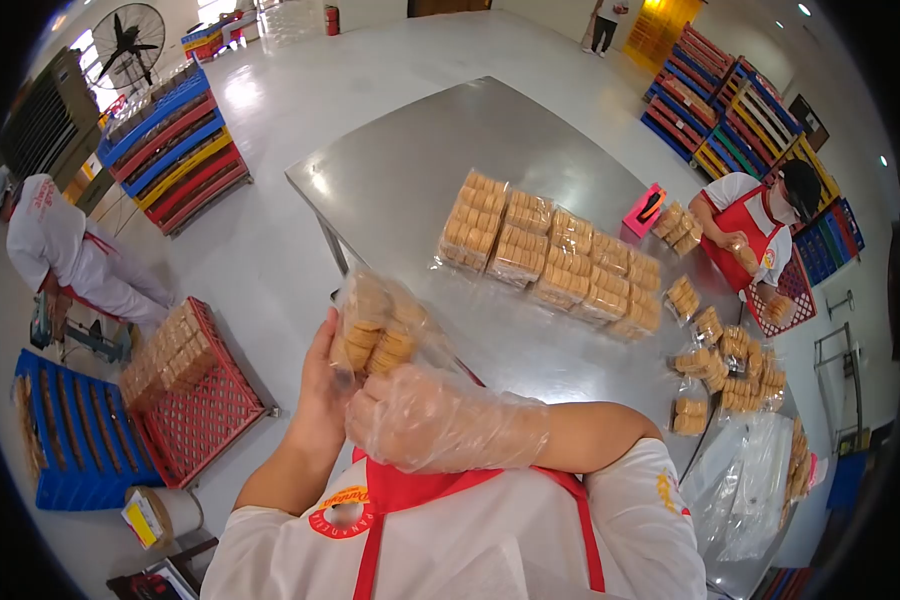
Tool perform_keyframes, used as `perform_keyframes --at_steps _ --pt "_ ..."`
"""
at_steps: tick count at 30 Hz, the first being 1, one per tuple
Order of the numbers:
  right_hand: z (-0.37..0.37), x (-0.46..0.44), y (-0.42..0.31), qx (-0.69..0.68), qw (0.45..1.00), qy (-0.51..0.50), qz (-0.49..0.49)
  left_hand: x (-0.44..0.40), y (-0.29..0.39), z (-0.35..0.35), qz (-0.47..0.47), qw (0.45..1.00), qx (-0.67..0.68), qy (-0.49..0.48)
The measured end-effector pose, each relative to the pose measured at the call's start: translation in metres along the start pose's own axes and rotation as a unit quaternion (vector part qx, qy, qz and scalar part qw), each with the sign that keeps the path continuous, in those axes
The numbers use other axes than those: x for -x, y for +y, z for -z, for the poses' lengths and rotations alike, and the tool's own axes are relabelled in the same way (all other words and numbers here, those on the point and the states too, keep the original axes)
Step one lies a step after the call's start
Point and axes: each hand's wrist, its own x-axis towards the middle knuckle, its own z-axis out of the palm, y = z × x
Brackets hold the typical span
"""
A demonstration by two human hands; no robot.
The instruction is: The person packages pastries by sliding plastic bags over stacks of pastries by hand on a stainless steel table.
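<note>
A clear plastic bag of round biscuits (380, 325) is held up in front of my chest, beside the near left edge of the steel table (410, 160). My left hand (320, 365), bare, grips the bag from its left side. My right hand (395, 412), in a clear plastic glove, is closed at the bag's lower end; its fingertips are partly hidden. Stacks of biscuits show through the film. Beyond, on the table, several filled biscuit packs (550, 255) stand in a close block.
Loose small packs (730, 365) and clear plastic bags (745, 480) lie on the right. A co-worker in a red apron (755, 230) handles packs there. On the left stand a red crate (205, 400), blue crates (80, 430) and another person (65, 240).
</note>
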Motion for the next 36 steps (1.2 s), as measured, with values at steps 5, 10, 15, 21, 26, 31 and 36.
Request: perform_keyframes --at_steps 5,10,15,21,26,31,36 --pt "0.014 0.029 0.019 -0.100 0.977 0.080 -0.169 -0.058 0.042 0.007 -0.025 0.996 -0.041 0.081" --pt "0.016 0.152 0.006 0.083 0.845 0.076 -0.522 -0.175 0.074 0.025 -0.028 0.975 -0.210 0.065" --pt "0.009 0.255 -0.083 0.083 0.647 0.130 -0.747 -0.271 0.083 0.029 0.019 0.954 -0.297 -0.045" --pt "-0.015 0.260 -0.181 0.082 0.432 0.181 -0.879 -0.353 0.055 0.079 0.072 0.941 -0.331 -0.017" --pt "-0.018 0.255 -0.210 0.012 0.381 0.226 -0.897 -0.352 0.078 0.085 -0.082 0.863 -0.491 0.091" --pt "0.008 0.283 -0.262 -0.053 0.335 0.140 -0.930 -0.230 0.022 0.021 -0.426 0.780 -0.446 0.106" --pt "0.048 0.349 -0.320 -0.075 0.353 0.012 -0.933 -0.100 -0.134 0.002 -0.210 0.837 -0.498 -0.091"
